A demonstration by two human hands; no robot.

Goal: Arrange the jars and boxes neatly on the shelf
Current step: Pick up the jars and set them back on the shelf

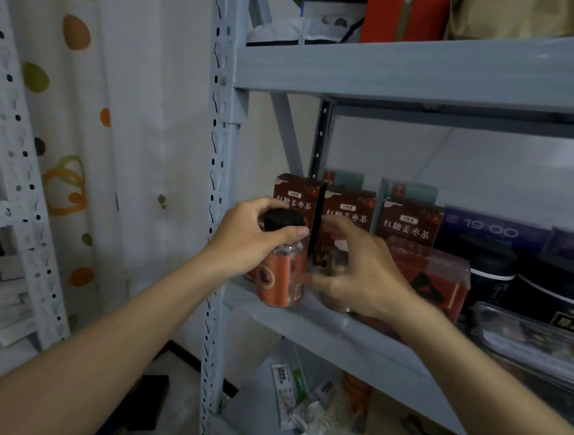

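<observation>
My left hand (253, 238) grips the black lid of a clear jar with an orange label (279, 278) standing at the left front of the grey metal shelf (345, 335). My right hand (360, 274) curls its fingers round a second clear jar (335, 303) just to the right, mostly hidden behind the hand. Behind them stand three dark red tea boxes (410, 223) in a row, the left one (294, 190) half hidden by my left hand. A red box in clear wrap (438, 280) lies to the right of my right hand.
Dark round tins (494, 268) and blue boxes (490, 230) fill the right of the shelf, with a clear flat pack (537, 336) in front. The shelf post (220, 177) stands left of the jars. The upper shelf holds a red box (401, 13); the lower shelf holds sachets (317, 422).
</observation>
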